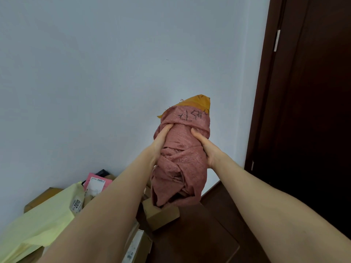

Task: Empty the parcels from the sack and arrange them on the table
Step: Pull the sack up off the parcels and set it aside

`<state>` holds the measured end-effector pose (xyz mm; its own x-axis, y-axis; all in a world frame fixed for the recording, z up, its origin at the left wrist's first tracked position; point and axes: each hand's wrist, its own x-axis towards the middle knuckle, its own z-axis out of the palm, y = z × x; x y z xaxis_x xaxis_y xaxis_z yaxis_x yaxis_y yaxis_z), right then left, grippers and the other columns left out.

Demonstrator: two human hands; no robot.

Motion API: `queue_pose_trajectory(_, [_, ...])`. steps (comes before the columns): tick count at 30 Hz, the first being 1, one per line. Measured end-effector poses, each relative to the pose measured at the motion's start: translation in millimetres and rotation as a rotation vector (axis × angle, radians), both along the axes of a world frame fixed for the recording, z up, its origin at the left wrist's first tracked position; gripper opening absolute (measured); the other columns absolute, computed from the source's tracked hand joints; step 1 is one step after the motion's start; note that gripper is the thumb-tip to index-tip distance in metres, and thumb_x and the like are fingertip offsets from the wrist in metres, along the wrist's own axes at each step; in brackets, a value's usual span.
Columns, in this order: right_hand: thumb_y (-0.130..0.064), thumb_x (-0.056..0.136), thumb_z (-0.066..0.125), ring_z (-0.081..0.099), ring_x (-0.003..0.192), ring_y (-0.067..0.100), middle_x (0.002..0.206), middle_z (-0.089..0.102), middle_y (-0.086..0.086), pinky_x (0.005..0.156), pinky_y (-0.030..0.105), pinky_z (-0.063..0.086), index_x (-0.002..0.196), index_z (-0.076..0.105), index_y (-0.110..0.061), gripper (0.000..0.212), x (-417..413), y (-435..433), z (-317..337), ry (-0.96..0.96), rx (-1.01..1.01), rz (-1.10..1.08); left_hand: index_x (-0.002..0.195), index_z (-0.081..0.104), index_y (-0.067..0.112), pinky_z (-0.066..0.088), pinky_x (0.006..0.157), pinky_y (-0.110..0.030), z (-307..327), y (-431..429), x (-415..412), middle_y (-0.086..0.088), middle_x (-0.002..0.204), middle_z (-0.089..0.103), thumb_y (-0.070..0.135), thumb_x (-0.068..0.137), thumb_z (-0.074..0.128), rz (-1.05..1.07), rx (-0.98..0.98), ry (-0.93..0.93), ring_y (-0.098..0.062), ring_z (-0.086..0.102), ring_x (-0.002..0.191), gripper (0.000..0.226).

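I hold a crumpled pink woven sack (182, 158) up in front of the wall, bunched into a tall bundle with black marker writing near its top. An orange-yellow piece (201, 101) sticks out of the top. My left hand (158, 144) grips the sack's left side, thumb tucked into a fold. My right hand (206, 147) grips its right side with the thumb pressed into the fabric. Below lie parcels: a large pale yellow bag (38, 221), a pink mailer with a white label (96, 184) and a small brown box (161, 215) under the sack.
The parcels lie on a dark wooden table (199, 240) against a pale wall. More cardboard boxes (136, 245) sit under my left forearm. A dark brown door (307, 111) stands at the right.
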<state>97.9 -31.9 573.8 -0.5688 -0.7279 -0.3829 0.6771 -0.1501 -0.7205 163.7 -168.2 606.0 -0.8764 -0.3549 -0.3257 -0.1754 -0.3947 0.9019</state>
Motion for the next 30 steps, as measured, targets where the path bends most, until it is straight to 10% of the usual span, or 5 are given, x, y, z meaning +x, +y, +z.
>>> queue_pose_trajectory(8, [-0.025, 0.065, 0.086, 0.065, 0.097, 0.032, 0.110, 0.067, 0.014, 0.085, 0.045, 0.053, 0.122, 0.057, -0.010, 0.065, -11.2, -15.2, -5.7, 0.024, 0.074, -0.192, 0.129, 0.055, 0.013, 0.051, 0.085, -0.039, -7.4, -18.9, 8.7, -0.005, 0.109, 0.065, 0.070, 0.079, 0.053, 0.084, -0.350, -0.251, -0.023, 0.062, 0.096, 0.076])
queue_pose_trajectory(14, [-0.024, 0.062, 0.089, 0.059, 0.104, 0.028, 0.114, 0.062, 0.006, 0.098, 0.049, 0.047, 0.115, 0.057, -0.015, 0.063, -20.0, -19.4, -10.8, -0.033, 0.103, -0.627, 0.141, 0.039, 0.022, 0.033, 0.099, -0.067, -15.8, -16.5, 22.3, -0.012, 0.144, 0.040, 0.092, 0.033, 0.060, -0.048, -0.322, -0.425, -0.040, 0.040, 0.129, 0.131])
queue_pose_trajectory(21, [-0.058, 0.032, 0.091, 0.061, 0.107, 0.035, 0.122, 0.063, 0.008, 0.094, 0.059, 0.045, 0.126, 0.058, -0.023, 0.106, -10.9, -32.3, -30.2, -0.099, 0.070, -0.393, 0.137, 0.043, 0.014, 0.051, 0.084, -0.051, -42.6, -6.5, 28.2, -0.014, 0.132, 0.054, 0.064, 0.068, 0.068, 0.078, -0.093, -0.347, -0.037, 0.056, 0.115, 0.089])
queue_pose_trajectory(26, [-0.061, 0.075, 0.068, 0.055, 0.111, 0.036, 0.119, 0.059, 0.014, 0.098, 0.056, 0.041, 0.128, 0.053, -0.021, 0.068, 8.0, -28.9, -22.8, -0.119, -0.007, -0.168, 0.125, 0.053, 0.016, 0.054, 0.071, -0.043, -46.1, -12.2, 32.9, -0.013, 0.120, 0.060, 0.055, 0.073, 0.069, 0.173, -0.026, -0.195, -0.035, 0.060, 0.105, 0.067])
queue_pose_trajectory(30, [-0.063, 0.074, 0.067, 0.057, 0.098, 0.035, 0.112, 0.060, 0.014, 0.086, 0.053, 0.045, 0.134, 0.048, -0.020, 0.077, 9.6, -31.5, -24.6, -0.156, -0.005, -0.093, 0.128, 0.052, 0.010, 0.054, 0.081, -0.047, -48.0, -14.5, 33.8, -0.014, 0.118, 0.062, 0.052, 0.067, 0.076, 0.225, 0.013, -0.172, -0.036, 0.062, 0.102, 0.077])
